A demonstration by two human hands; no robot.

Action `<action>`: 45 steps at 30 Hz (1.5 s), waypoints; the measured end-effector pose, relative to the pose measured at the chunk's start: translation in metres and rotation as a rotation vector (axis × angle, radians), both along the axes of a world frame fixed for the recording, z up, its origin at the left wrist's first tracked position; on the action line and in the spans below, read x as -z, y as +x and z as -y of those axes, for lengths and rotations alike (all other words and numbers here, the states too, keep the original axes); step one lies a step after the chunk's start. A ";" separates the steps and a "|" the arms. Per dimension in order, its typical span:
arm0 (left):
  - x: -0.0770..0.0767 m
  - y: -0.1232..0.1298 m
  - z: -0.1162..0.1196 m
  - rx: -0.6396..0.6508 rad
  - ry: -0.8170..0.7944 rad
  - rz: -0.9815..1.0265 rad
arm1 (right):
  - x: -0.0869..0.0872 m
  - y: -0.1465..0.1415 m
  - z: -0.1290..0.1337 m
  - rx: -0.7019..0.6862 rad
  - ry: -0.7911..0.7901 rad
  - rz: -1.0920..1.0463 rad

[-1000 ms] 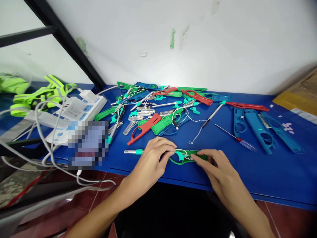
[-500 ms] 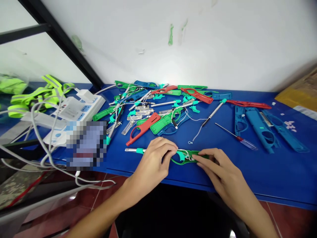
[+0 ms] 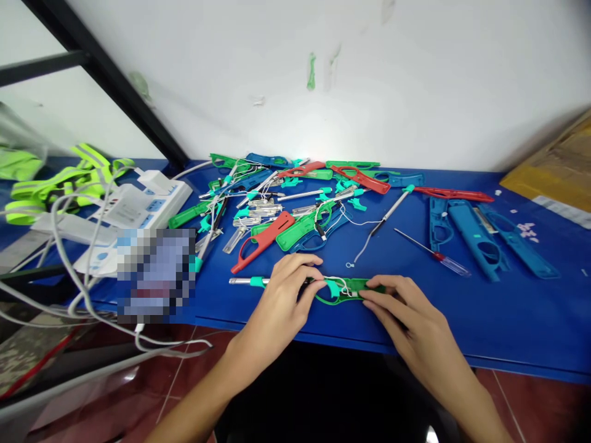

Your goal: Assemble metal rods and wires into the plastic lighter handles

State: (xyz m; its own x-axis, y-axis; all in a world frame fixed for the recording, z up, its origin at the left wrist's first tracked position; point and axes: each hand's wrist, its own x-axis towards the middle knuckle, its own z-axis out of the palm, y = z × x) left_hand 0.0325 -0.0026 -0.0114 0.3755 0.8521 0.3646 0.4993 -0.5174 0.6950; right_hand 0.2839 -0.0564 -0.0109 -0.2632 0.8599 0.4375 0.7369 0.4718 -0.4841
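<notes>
A green lighter shell, its inside facing up, lies near the table's front edge with white wires and a teal trigger in it. A silver tube with a teal collar sticks out to the left from beneath my left hand. That hand is closed round the shell's left part, thumb and fingertips close together. My right hand grips the shell's right end between thumb and fingers. What lies under my left fingers is hidden.
Behind the hands is a pile of green, red and blue shells, tubes and wires. A screwdriver and blue shells lie right. A power strip, cables and a blurred phone are left; a taped box stands at far right.
The view has shifted slightly. My left fingertips have lifted and parted a little above the wires, while my right hand stays at the shell's right end.
</notes>
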 end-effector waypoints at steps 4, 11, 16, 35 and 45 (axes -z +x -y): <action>-0.004 0.001 -0.001 0.011 -0.022 -0.047 | 0.001 0.001 0.001 0.074 0.035 0.073; -0.010 0.002 -0.004 0.040 -0.039 -0.015 | 0.002 0.001 -0.002 -0.031 0.040 0.000; -0.006 0.001 -0.005 0.061 -0.023 -0.018 | 0.000 0.001 -0.003 -0.036 0.046 -0.003; -0.010 0.007 -0.002 -0.054 -0.037 -0.065 | 0.008 0.002 -0.003 -0.040 0.040 -0.021; -0.009 0.005 -0.008 0.066 -0.018 -0.090 | 0.006 0.002 -0.003 -0.036 0.020 -0.028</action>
